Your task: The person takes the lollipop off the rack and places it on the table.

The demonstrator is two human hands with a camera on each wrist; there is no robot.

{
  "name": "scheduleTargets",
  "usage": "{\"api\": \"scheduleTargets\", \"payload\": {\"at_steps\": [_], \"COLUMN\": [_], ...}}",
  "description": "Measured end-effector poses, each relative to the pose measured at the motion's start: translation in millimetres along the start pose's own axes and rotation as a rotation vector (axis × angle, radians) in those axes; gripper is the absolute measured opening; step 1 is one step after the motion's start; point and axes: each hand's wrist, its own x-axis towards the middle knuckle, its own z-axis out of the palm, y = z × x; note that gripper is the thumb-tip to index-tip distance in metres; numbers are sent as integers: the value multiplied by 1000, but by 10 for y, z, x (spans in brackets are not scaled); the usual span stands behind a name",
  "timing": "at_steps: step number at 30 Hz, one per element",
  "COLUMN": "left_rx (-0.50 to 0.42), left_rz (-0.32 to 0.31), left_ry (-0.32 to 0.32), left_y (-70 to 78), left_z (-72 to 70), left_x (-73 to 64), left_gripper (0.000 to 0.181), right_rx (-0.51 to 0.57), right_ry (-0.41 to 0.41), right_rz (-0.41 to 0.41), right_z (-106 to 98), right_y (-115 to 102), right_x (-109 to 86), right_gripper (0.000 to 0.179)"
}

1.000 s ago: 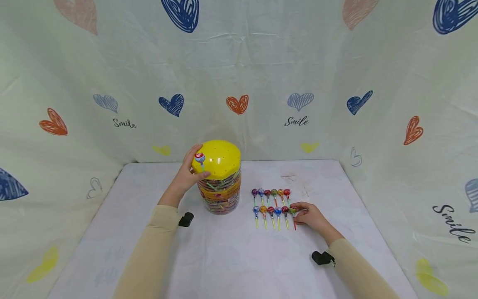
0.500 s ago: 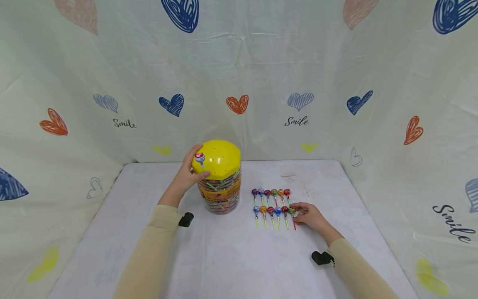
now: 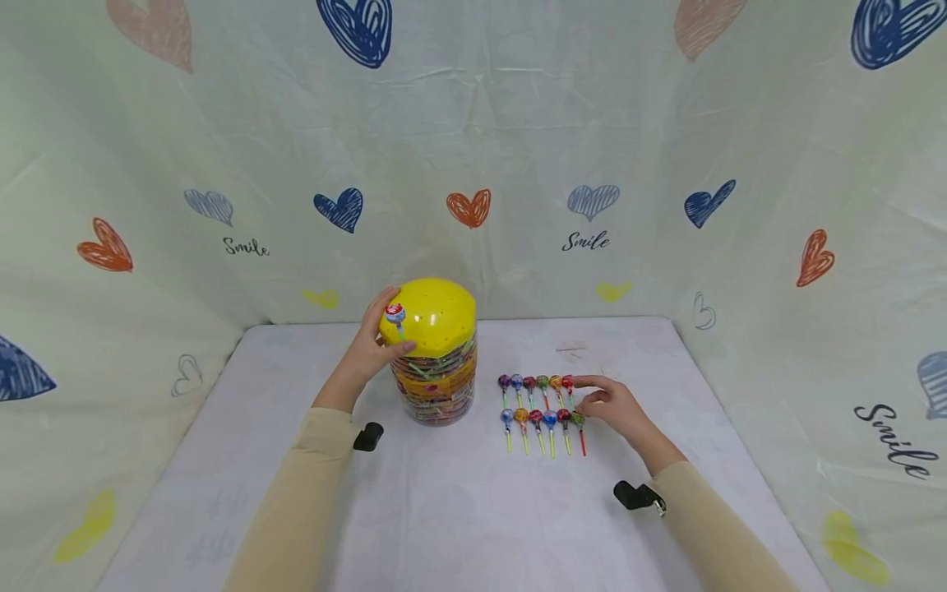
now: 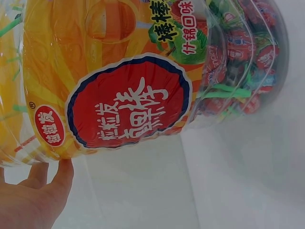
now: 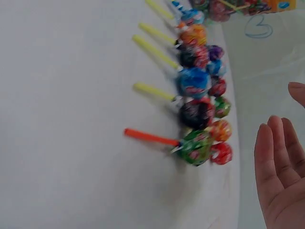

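Note:
A tall clear jar (image 3: pixel 436 403) full of wrapped lollipops stands on the table, topped by a dimpled yellow lid (image 3: pixel 436 316). My left hand (image 3: pixel 366 349) grips the jar at its lid, thumb in front and fingers round the far side. In the left wrist view, the jar's orange label (image 4: pixel 128 105) fills much of the picture. Two rows of lollipops lie to the right of the jar. My right hand (image 3: pixel 620 411) is at their right end, its fingertips close to the red lollipop (image 3: pixel 567 382) of the back row. Below it lies the green lollipop (image 5: pixel 195 147) with a red stick.
A white cloth covers the table (image 3: pixel 459 518). Behind and at both sides hangs a pale curtain (image 3: pixel 518 123) printed with hearts and the word Smile. A small black device (image 3: pixel 638 496) sits at the right wrist, another (image 3: pixel 367 437) at the left.
My right hand has left the green lollipop in the front row and moved back, up to the red one in the back row. The left hand stays on the jar.

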Motion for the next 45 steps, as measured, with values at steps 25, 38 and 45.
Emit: {"api": "scheduleTargets", "payload": {"at_steps": [25,38,45], "left_rx": [-34,-22,-2], "left_rz": [-28,-17,-9], "left_ry": [-40,-31,-13], "left_y": [421,231,-2], "left_z": [-9,-28,-26], "left_x": [-175,-103,-14], "left_gripper": [81,83,85], "right_rx": [165,146,152], "right_ry": [-217,-276,-317], "right_rz": [-437,-619,-693], "right_z": [345,619,744], "right_y": [-1426,-1952,-2158], "right_x": [227,395,507], "right_gripper": [41,40,39]}}
